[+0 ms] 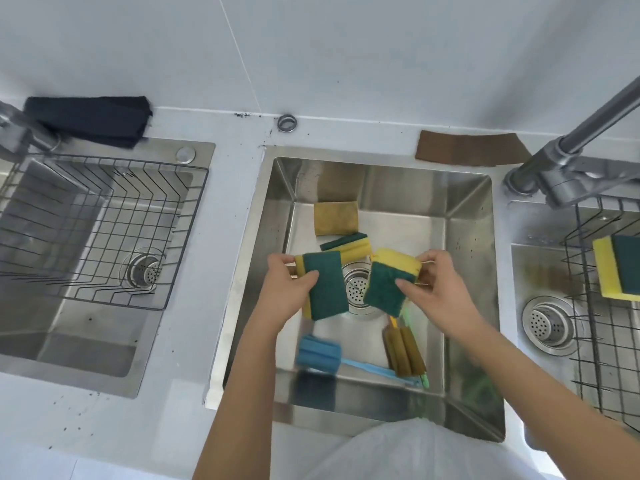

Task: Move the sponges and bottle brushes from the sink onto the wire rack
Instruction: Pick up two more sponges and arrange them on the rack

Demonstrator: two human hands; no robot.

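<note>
Gripping one green-and-yellow sponge each above the middle sink (pixel 467 237): left hand (pixel 289 289) closed on the left sponge (pixel 323 285), right hand (pixel 427 282) pinching the right sponge (pixel 388 282). Blue brush (pixel 320 355), brown brush (pixel 403 351) lie below. Wire rack (pixel 104 216) left.

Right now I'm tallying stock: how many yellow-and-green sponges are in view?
4: one in the left hand, one in the right hand, one on the sink floor, one on the right wire rack.
</note>
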